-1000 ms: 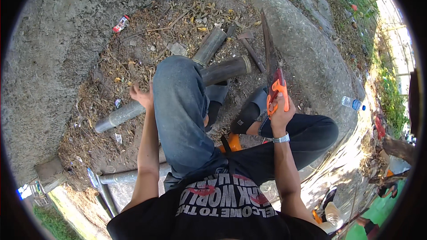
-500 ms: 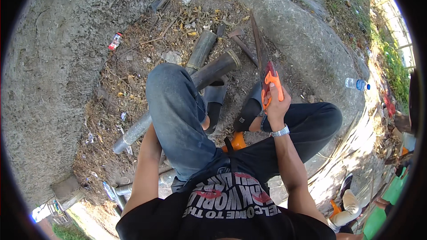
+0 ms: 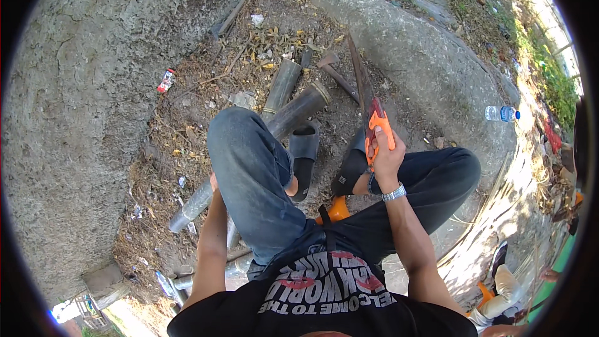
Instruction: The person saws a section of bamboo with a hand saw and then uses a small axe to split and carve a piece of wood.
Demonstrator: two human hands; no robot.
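Observation:
My right hand [image 3: 390, 161] is closed round the orange handle of a handsaw [image 3: 360, 78]. Its long, dark brown blade points away from me, teeth too small to make out. A thick bamboo pole [image 3: 302, 111] lies slantwise under my left leg, its cut end showing beyond my feet. My left hand [image 3: 214, 182] is beside this pole at the outer side of my left knee; the knee hides most of it, fingers included. Just beyond the pole rests a shorter bamboo piece [image 3: 282, 85]. A hatchet [image 3: 339, 78] lies left of the saw blade.
Large rocks [image 3: 430, 56] rise at the right and left [image 3: 81, 87]. A plastic bottle [image 3: 501, 113] lies on the right rock. More bamboo [image 3: 231, 268] is by my left hip. An orange seat [image 3: 336, 210] shows between my legs. Another person's leg [image 3: 506, 287] is at lower right.
The whole view has shifted slightly. My right hand and the saw have turned a little, and a bit of my left hand now shows past the knee.

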